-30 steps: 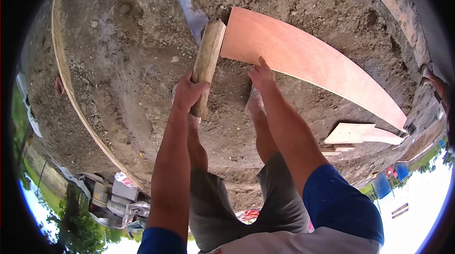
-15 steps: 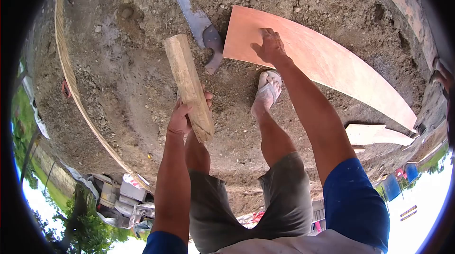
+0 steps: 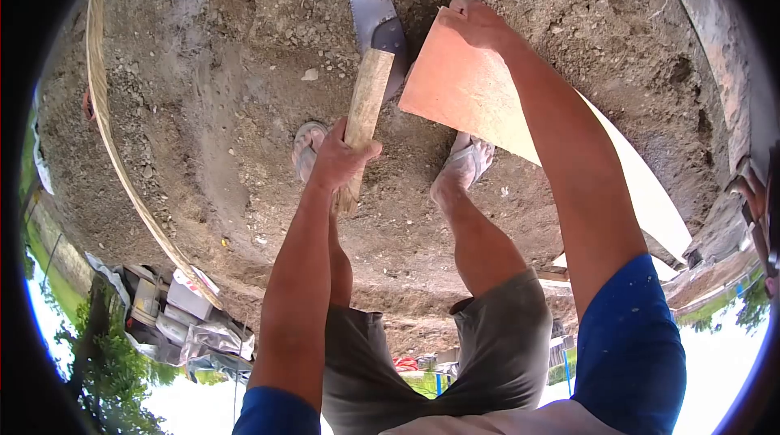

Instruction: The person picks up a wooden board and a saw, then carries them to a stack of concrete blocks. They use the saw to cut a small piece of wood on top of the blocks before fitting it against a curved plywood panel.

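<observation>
My left hand is wrapped round a short wooden block, which is held tilted above the ground. At the far corner of a long reddish plywood sheet, my right hand is closed on the edge. The sheet's near end looks raised off the dirt, while its far part runs to the right beneath my right forearm. A handsaw lies on the ground beyond the block, its dark handle partly covered by the block's top end.
A long curved-looking wooden strip lies along the left. Bags and containers are piled at lower left. Scrap plywood shows at right, under the sheet. Another person's hand is at the right edge, by a concrete edge.
My right hand has gone from lying on the plywood to gripping its far corner, lifting that end. My left hand has swung the wooden block to the right, over the saw handle.
</observation>
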{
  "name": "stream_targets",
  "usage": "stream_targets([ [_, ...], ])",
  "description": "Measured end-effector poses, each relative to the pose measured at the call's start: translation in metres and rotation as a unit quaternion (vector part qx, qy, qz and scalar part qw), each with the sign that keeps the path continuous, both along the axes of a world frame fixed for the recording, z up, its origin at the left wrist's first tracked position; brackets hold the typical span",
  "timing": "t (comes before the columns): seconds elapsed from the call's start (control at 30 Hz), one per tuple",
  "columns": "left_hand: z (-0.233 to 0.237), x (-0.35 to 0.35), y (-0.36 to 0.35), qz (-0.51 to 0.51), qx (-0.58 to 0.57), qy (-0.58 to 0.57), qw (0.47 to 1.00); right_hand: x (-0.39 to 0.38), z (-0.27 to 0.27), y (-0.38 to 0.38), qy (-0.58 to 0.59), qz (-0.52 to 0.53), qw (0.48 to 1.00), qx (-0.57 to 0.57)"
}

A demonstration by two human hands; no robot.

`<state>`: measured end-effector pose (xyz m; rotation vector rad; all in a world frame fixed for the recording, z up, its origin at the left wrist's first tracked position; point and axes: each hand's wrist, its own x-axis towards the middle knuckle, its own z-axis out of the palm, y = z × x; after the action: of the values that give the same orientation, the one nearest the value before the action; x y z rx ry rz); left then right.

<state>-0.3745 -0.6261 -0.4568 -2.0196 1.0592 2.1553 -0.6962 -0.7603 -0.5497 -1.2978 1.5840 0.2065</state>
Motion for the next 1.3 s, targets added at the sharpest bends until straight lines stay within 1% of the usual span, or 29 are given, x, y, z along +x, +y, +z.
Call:
stream_targets([
  [0.07,-0.006,0.004,0.01,-0.001,-0.024,0.002,1.0,-0.004,0.016,0.006,-0.103,-0.053,0.993,-0.027],
  [0.13,-0.017,0.006,0.017,-0.021,-0.061,0.023,0.998,-0.007,0.04,0.016,-0.203,-0.109,0.971,-0.056],
  [0.23,-0.011,-0.02,0.013,-0.04,-0.133,-0.006,0.99,0.003,0.082,0.022,-0.206,-0.131,0.97,-0.02],
  [0.33,-0.001,-0.045,0.005,0.041,-0.045,0.038,0.997,0.006,0.098,0.024,-0.169,-0.099,0.981,-0.002],
  [0.37,0.004,-0.051,0.0,0.051,-0.051,0.064,0.995,0.007,0.11,0.023,-0.171,-0.126,0.977,0.013],
  [0.43,0.011,-0.059,-0.006,0.072,-0.059,0.114,0.989,0.005,0.114,0.023,-0.165,-0.132,0.977,-0.014],
  [0.53,0.018,-0.065,-0.007,0.07,-0.066,0.152,0.984,0.005,0.117,0.029,-0.147,-0.146,0.976,-0.066],
  [0.57,0.021,-0.068,-0.007,0.069,-0.077,0.148,0.984,0.006,0.118,0.031,-0.14,-0.151,0.975,-0.087],
  [0.67,0.028,-0.074,-0.005,0.054,-0.101,0.123,0.986,0.006,0.124,0.032,-0.168,-0.227,0.959,-0.02],
  [0.73,0.031,-0.076,-0.007,0.027,-0.108,0.092,0.99,0.006,0.122,0.035,-0.164,-0.215,0.961,-0.057],
  [0.77,0.034,-0.077,-0.007,0.034,-0.099,0.096,0.99,0.006,0.121,0.036,-0.161,-0.209,0.962,-0.075],
  [0.93,0.031,-0.076,-0.012,0.062,-0.067,0.139,0.986,0.004,0.127,0.032,-0.168,-0.232,0.957,-0.039],
  [1.03,0.038,-0.076,-0.014,0.046,-0.075,0.128,0.988,0.004,0.135,0.028,-0.139,-0.23,0.963,-0.019],
  [1.13,0.033,-0.076,-0.015,0.067,-0.137,0.174,0.973,0.005,0.147,0.022,-0.105,-0.222,0.969,-0.001],
  [1.17,0.035,-0.075,-0.016,0.025,-0.14,0.147,0.979,0.006,0.149,0.022,-0.094,-0.219,0.971,0.006],
  [1.23,0.04,-0.073,-0.019,-0.059,-0.148,0.094,0.983,0.004,0.143,0.025,-0.118,-0.223,0.968,-0.01],
  [1.3,0.044,-0.076,-0.025,-0.047,-0.102,0.116,0.987,0.002,0.135,0.027,-0.13,-0.228,0.965,-0.018],
])
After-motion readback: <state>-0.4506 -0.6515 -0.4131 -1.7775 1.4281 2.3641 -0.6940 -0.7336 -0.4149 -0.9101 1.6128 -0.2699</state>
